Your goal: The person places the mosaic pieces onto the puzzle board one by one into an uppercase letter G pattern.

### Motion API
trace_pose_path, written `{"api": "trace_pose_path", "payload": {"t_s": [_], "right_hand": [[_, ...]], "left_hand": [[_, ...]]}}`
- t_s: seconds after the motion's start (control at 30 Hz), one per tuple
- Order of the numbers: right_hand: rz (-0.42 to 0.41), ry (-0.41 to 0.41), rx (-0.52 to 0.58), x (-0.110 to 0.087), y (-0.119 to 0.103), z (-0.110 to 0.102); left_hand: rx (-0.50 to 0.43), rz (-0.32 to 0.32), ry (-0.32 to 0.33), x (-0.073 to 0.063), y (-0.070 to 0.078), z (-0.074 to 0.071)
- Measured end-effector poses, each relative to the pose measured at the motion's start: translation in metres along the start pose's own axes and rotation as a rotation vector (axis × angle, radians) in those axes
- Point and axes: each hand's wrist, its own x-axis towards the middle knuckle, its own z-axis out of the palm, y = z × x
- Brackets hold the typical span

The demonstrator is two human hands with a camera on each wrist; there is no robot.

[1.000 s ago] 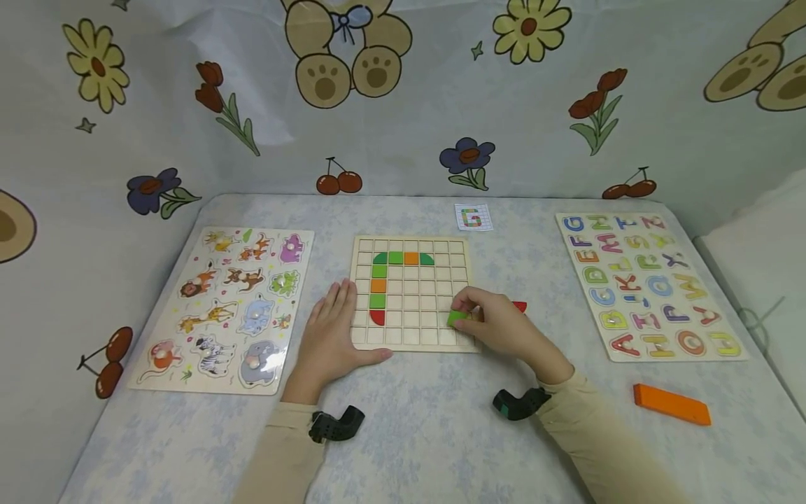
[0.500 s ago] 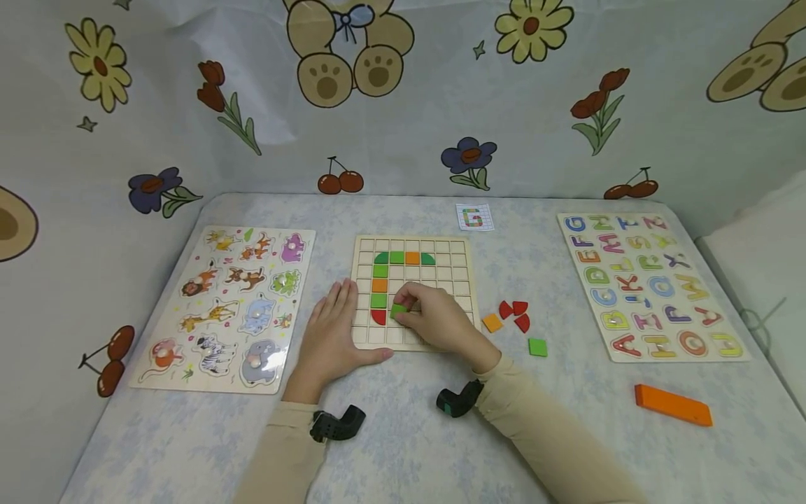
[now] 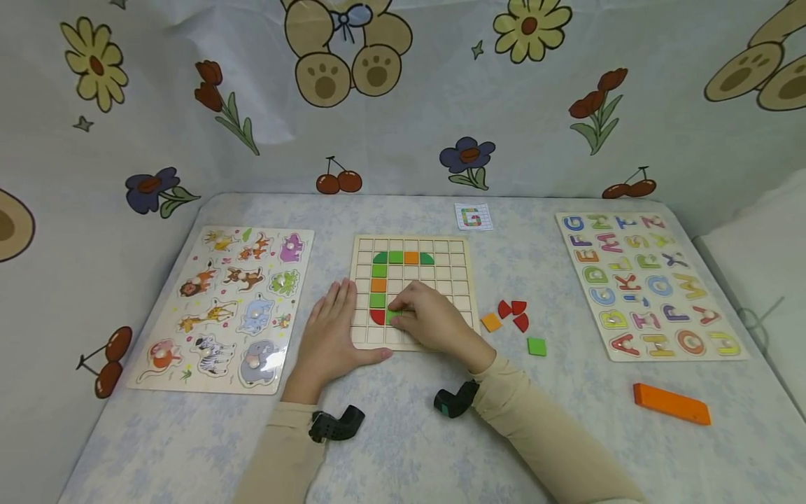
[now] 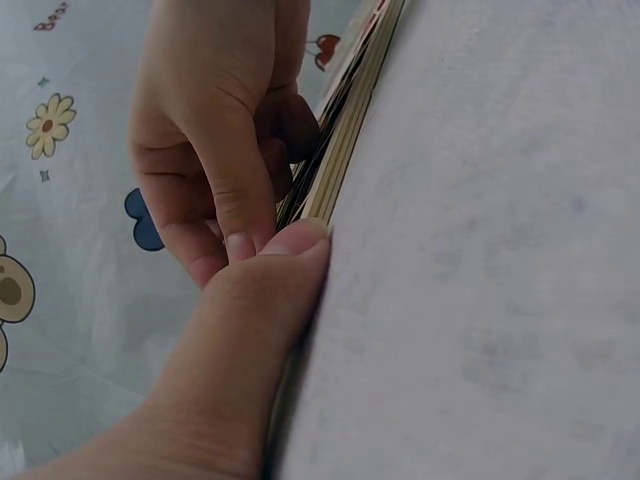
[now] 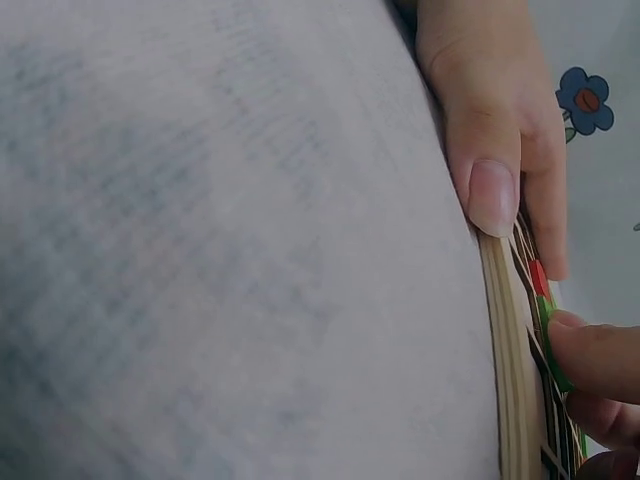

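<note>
A square wooden grid board [image 3: 441,275] lies mid-table, bearing green, orange and red tiles along its left columns and upper row. My right hand [image 3: 437,318] pinches a green square tile [image 3: 390,318] over the cell beside the red quarter-round tile [image 3: 377,317]; fingers partly cover it. In the right wrist view the thumb is against the green tile [image 5: 551,345], next to the red one [image 5: 539,276]. My left hand [image 3: 330,336] rests with straight fingers along the board's left edge, thumb at its front edge. The left wrist view shows this thumb [image 4: 265,300] on the board's side.
Right of the board lie an orange tile [image 3: 491,322], several red quarter-round tiles [image 3: 520,322] and a green tile [image 3: 536,346]. A pattern card [image 3: 474,217] sits behind. An animal puzzle [image 3: 233,315] stands left, a letter puzzle [image 3: 648,294] right, near an orange block [image 3: 671,404].
My right hand has carried the green tile leftward across the board, then lowered it beside the red tile. The left hand has stayed in place.
</note>
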Motion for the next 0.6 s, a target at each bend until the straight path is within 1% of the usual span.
{"api": "trace_pose_path", "payload": {"t_s": [0.13,0.33,0.43,0.5,0.6], "right_hand": [[-0.025,0.004,-0.016,-0.002,0.000,0.001],[-0.080,0.016,-0.085,-0.009,0.001,-0.001],[-0.103,-0.001,-0.076,-0.016,0.005,-0.006],[-0.101,-0.007,-0.058,-0.021,0.010,-0.012],[-0.063,-0.015,-0.042,-0.032,0.022,-0.026]], "left_hand": [[-0.003,-0.001,-0.002,-0.001,0.000,0.000],[-0.007,-0.002,-0.003,-0.001,-0.001,0.000],[-0.010,-0.001,-0.004,-0.001,0.000,0.001],[-0.014,-0.004,-0.004,-0.001,0.001,0.000],[-0.016,-0.012,-0.009,0.000,0.001,-0.001]]}}
